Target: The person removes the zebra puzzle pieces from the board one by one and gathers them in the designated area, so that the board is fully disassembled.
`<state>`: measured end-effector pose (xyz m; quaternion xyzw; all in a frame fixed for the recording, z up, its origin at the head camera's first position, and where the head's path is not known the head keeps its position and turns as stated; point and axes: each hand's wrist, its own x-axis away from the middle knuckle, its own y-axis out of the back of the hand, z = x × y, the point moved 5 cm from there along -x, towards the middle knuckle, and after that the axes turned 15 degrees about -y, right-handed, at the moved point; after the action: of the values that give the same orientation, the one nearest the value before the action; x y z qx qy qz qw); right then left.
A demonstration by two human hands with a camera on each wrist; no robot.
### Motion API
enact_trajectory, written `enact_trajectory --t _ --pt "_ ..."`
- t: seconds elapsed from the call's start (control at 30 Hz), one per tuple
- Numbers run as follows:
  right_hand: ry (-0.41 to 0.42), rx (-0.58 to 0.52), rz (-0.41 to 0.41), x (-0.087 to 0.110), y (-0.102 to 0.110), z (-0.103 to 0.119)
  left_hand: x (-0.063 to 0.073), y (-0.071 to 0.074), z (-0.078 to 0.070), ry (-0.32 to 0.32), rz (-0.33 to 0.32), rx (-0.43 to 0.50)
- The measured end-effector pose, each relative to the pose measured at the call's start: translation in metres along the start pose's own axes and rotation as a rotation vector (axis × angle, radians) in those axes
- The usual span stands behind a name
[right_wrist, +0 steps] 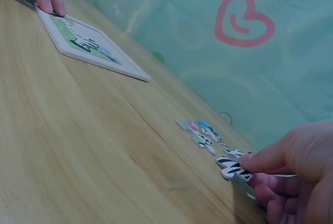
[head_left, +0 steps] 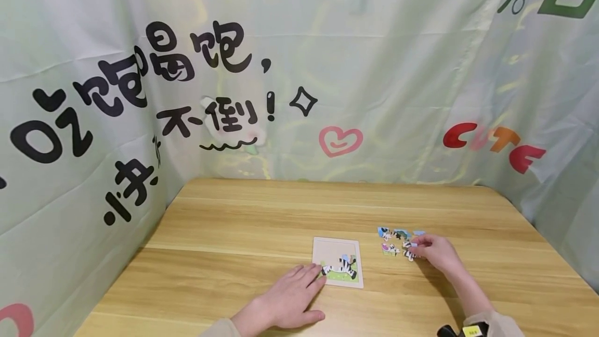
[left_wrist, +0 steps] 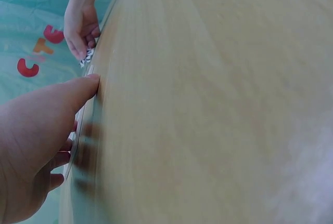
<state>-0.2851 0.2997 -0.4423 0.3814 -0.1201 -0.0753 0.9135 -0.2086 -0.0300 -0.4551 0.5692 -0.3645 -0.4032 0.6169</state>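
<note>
A puzzle board (head_left: 333, 248) with a pale frame lies on the table; its lower part is filled with pieces showing a zebra on green. My left hand (head_left: 292, 295) lies flat with straight fingers, the fingertips on the board's left edge. Off to the right, my right hand (head_left: 437, 254) pinches a zebra-striped puzzle piece (right_wrist: 234, 168) between thumb and fingers, lifted slightly from the table in the right wrist view. Beside that hand lie loose puzzle pieces, among them a pink-and-green one (head_left: 389, 249) and a blue-and-striped one (head_left: 385, 232).
The wooden table (head_left: 234, 222) reaches to a printed cloth backdrop (head_left: 398, 92) behind and at both sides. A black device with a yellow label (head_left: 471, 331) sits at my right wrist.
</note>
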Motion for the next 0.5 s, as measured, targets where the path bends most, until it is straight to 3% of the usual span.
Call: enact_trajectory --t 0.17,0.5 --pt "0.036 0.060 -0.024 -0.0005 -0.0030 0.0034 0.0001 0.0005 -0.0002 0.002 0.006 -0.004" --pt "0.008 0.108 -0.030 0.0028 -0.0077 0.0042 0.0006 0.0012 -0.0003 0.003 0.017 0.006"
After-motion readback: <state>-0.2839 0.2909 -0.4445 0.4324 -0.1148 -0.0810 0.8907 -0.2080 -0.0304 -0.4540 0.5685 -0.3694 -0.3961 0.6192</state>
